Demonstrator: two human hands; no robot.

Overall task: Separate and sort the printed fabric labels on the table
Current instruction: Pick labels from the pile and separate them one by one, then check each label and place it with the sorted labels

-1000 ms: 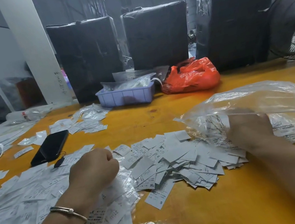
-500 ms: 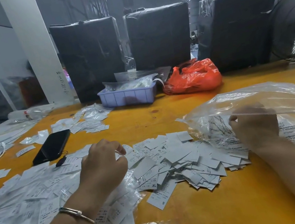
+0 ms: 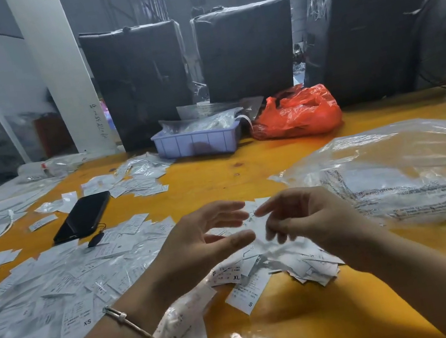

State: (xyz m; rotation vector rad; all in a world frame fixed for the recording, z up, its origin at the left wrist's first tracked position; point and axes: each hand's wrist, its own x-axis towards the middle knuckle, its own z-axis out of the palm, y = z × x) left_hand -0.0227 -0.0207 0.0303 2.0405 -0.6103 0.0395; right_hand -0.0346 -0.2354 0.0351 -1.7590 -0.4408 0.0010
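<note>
Head view: left hand [image 3: 199, 241] raised above the label pile [image 3: 277, 266], fingers spread loose, thumb out, gripping nothing. Right hand [image 3: 298, 216] facing it, fingers curled about a blurred white label [image 3: 257, 224]; grip too smeared to confirm. Directly beneath both, the label pile itself, loose white slips on the orange table [image 3: 318, 325], sizes S and XL legible. Left of the pile, a wider spread of labels under clear film [image 3: 45, 298]. Right of the pile, a clear plastic bag [image 3: 396, 177] holding more. Beyond the pile leftward, a black phone [image 3: 82, 216]; farther back, a lilac tray [image 3: 196, 143] and an orange bag [image 3: 298, 113].
</note>
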